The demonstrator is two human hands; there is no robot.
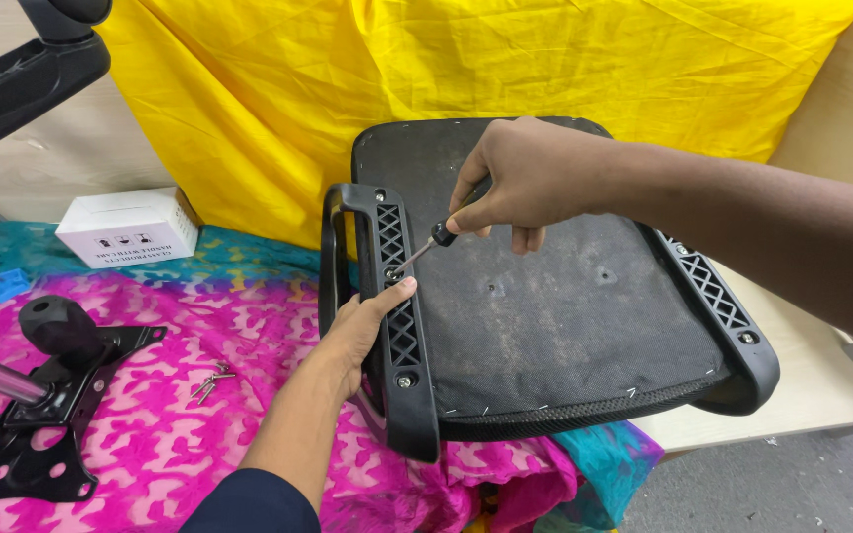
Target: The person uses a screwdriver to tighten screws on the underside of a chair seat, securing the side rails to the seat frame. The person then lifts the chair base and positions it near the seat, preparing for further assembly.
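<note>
Below, pink patterned cloth; behind, yellow sheet; grey floor.

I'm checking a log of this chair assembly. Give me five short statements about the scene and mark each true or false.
1. The right hand holds a screwdriver with its tip at a screw in the left armrest. True.
2. The left hand rests flat on the white box. False: it grips the left armrest; the box sits apart on the cloth.
3. The seat lies underside up. True.
4. Loose screws lie on the pink cloth. True.
5. The backdrop cloth is green. False: it is yellow.
</note>
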